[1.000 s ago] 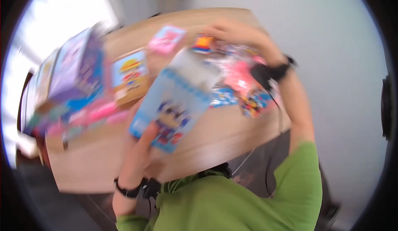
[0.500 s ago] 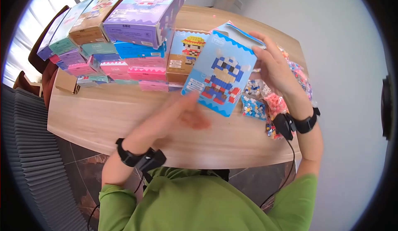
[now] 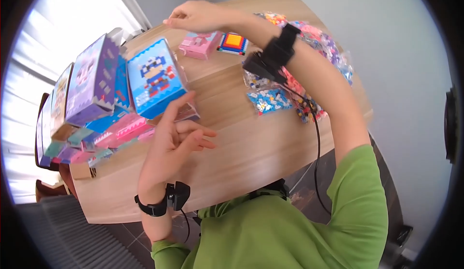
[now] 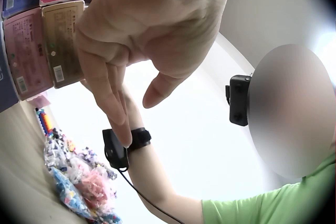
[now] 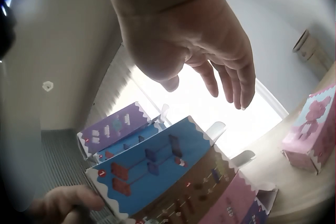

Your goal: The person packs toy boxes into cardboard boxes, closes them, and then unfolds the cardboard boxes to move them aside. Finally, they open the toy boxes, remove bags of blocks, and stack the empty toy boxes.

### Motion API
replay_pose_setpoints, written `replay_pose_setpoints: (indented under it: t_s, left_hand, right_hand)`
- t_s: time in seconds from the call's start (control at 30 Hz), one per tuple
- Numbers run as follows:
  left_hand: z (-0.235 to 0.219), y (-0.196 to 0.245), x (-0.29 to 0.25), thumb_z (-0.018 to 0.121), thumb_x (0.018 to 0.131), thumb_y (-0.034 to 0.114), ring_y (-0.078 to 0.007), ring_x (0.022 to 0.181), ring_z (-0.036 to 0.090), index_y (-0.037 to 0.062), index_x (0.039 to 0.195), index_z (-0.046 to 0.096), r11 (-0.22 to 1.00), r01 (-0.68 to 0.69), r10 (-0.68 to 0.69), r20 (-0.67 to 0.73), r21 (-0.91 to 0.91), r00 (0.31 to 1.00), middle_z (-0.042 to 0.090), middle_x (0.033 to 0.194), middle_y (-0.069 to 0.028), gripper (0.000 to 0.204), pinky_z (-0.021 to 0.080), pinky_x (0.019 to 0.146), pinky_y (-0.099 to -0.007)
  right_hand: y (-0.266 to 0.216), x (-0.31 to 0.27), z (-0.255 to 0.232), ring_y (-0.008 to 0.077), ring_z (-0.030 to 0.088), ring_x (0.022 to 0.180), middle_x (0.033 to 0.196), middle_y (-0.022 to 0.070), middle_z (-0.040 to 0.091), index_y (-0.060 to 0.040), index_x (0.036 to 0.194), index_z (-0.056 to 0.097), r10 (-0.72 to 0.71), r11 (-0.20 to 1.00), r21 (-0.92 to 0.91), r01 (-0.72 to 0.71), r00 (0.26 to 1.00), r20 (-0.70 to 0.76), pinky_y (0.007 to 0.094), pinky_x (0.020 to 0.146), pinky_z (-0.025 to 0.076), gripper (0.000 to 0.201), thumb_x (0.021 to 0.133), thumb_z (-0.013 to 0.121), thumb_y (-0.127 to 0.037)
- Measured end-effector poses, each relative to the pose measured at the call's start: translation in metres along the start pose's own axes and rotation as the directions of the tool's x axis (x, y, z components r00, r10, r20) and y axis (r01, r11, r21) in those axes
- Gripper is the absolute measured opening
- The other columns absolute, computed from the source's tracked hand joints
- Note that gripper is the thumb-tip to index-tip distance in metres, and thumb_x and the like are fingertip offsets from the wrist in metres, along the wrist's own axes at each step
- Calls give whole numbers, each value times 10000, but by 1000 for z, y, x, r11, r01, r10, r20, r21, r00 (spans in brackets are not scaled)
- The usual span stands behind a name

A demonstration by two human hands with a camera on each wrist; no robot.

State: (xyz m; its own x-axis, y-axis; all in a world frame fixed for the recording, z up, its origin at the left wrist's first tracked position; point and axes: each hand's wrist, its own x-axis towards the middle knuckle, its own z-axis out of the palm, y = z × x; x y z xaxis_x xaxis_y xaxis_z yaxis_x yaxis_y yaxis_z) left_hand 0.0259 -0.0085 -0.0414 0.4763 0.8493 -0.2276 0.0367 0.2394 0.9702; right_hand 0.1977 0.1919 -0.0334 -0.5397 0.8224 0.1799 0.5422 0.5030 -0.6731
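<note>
A blue box printed with a blue-and-red block figure lies on top of the stacked boxes, beside a purple box. My left hand is at its near right corner, index fingertip right at the edge, the other fingers loosely bent around nothing. Past the far end of the stack, my right hand hangs in the air. In the right wrist view that hand holds nothing, its relaxed fingers above the blue box. A brown box sits directly under the blue one.
A pink box and a colourful block square lie at the back of the table. Bags of small bricks cover the right side, partly under my right arm. A cable hangs from the right wrist camera.
The blue box, held up in my right hand half a second ago, now lies on the stack to the left. My right hand has let go and moved to the back left.
</note>
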Motion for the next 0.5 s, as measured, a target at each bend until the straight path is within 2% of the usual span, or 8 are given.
replay_pose_setpoints:
  t_s: [0.07, 0.13, 0.17, 0.27, 0.37, 0.47, 0.5]
  left_hand:
    - [0, -4, 2, 520, 857, 26, -146, 793, 625, 40, 1276, 349, 997, -33, 32, 9, 77, 999, 620, 883, -109, 453, 481, 684, -245]
    - [-3, -10, 3, 518, 852, 17, -141, 788, 625, 37, 1239, 408, 976, -69, 56, 67, 207, 996, 621, 890, -99, 403, 471, 669, -233]
    - [-2, -8, 1, 519, 851, 19, -137, 784, 625, 34, 1219, 428, 975, -44, 25, 91, 216, 996, 623, 891, -93, 380, 466, 663, -229]
    - [9, -3, -2, 525, 847, 29, -125, 772, 623, 28, 1177, 468, 968, 35, -72, 143, 250, 987, 627, 889, -81, 335, 455, 647, -221]
    - [12, -2, 2, 534, 847, 47, -118, 771, 621, 25, 1169, 469, 947, 100, -160, 177, 305, 971, 629, 884, -81, 329, 453, 640, -220]
    - [10, -15, 11, 537, 851, 65, -120, 790, 623, 15, 1163, 470, 939, 99, -179, 220, 331, 959, 629, 888, -90, 323, 464, 654, -227]
    - [10, -19, 13, 536, 852, 69, -122, 798, 624, 9, 1163, 469, 934, 101, -190, 237, 343, 953, 628, 889, -91, 323, 468, 662, -231]
  right_hand:
    - [23, 13, -12, 219, 608, 828, 946, 162, 630, 46, 995, 594, 3, 987, -158, -11, 999, -53, 330, 759, 481, 467, 819, 564, -386]
    - [58, 39, -10, 241, 611, 864, 930, 179, 635, 49, 964, 611, 158, 897, -410, -168, 986, -57, 338, 770, 480, 499, 773, 600, -411]
    - [73, 47, -5, 252, 612, 882, 922, 188, 638, 51, 948, 620, 233, 817, -526, -236, 970, -73, 343, 776, 480, 515, 750, 619, -424]
    - [101, 52, 9, 280, 621, 837, 900, 170, 642, 48, 924, 632, 432, 804, -475, -357, 900, 55, 359, 719, 500, 598, 652, 700, -480]
    - [116, 50, 18, 301, 615, 891, 1006, 153, 637, -29, 980, 652, 522, 809, -411, -420, 834, 176, 370, 759, 483, 721, 514, 768, -567]
    - [119, 48, 23, 261, 626, 709, 831, 152, 646, 34, 885, 639, 416, 897, -236, -374, 894, 166, 377, 584, 501, 566, 598, 762, -437]
    - [114, 46, 24, 255, 625, 688, 812, 150, 646, 28, 877, 640, 402, 910, -183, -373, 901, 162, 370, 566, 497, 537, 610, 758, -423]
